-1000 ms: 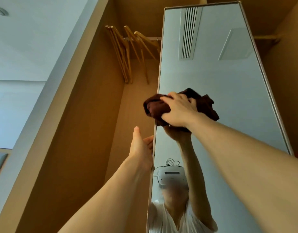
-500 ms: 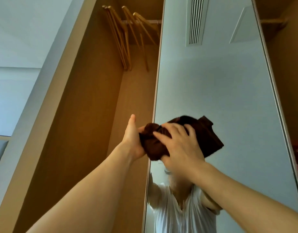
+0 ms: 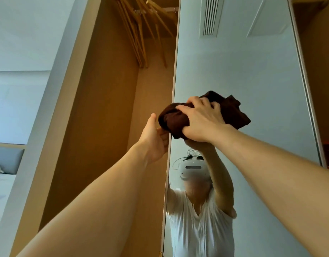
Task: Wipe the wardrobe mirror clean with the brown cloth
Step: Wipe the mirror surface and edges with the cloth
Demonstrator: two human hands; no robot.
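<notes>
Head view, item one: right grip point(image 3: 200, 121), fingers curled tight over the bunched brown cloth point(image 3: 172, 120), pressing it against the wardrobe mirror point(image 3: 243, 71) at the glass's left edge. Item two: left grip point(image 3: 153, 141), thumb up, fingers hooked round that same edge, which I took as steadying the door. Step in hand, as I judged it: wiping, mid-pass. Next move called for even pressure and a sweep rightward or upward across the pane. Edges: the cloth overhung the left edge, so a leftward stroke risked slipping off into the open wardrobe point(image 3: 104, 108); the right frame point(image 3: 306, 86) stood well apart. Room: wide glass lay above and to the right; hangers point(image 3: 139, 34) hung high, well apart from both arms.
</notes>
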